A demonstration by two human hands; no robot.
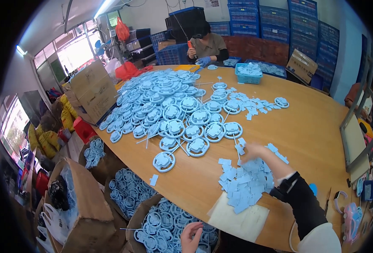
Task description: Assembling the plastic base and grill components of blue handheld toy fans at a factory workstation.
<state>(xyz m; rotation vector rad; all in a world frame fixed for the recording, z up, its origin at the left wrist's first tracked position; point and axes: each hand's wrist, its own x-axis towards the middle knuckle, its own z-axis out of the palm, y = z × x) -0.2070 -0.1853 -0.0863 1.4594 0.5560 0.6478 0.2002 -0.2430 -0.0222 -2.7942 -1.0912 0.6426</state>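
While the right hand (254, 152) is reaching out over the wooden table (313, 126), these lines are telling what lies about it.

Right grip: blurred by motion, fingers curling at the far edge of the heap of small flat light-blue plastic pieces (243, 183); whether it is pinching a piece I cannot tell.

Left grip: the left hand (190, 237) is hanging low at the near table edge, fingers loosely bent and holding nothing, just above a sack of light-blue plastic wheel rings (161, 225).

Pieces: the heap is lying just nearer than the right hand, partly resting on a pale sheet of card (239, 221).

Wheels: a broad spread of light-blue plastic steering-wheel mouldings (169, 109) is covering the table beyond and to the left of the right hand.

Packages: brown cardboard cartons (94, 90) are standing far to the left of the wheels; another brown carton (301, 65) is sitting far beyond the right hand, by the wall.

Containers: a small blue mesh basket (248, 74) holding light-blue parts is sitting far beyond the right hand; stacked blue crates (275, 19) are lining the back wall; an open brown box (83, 202) is standing left of the left hand.

Other person: a seated worker (207, 44) in blue gloves is working at the far end of the table.
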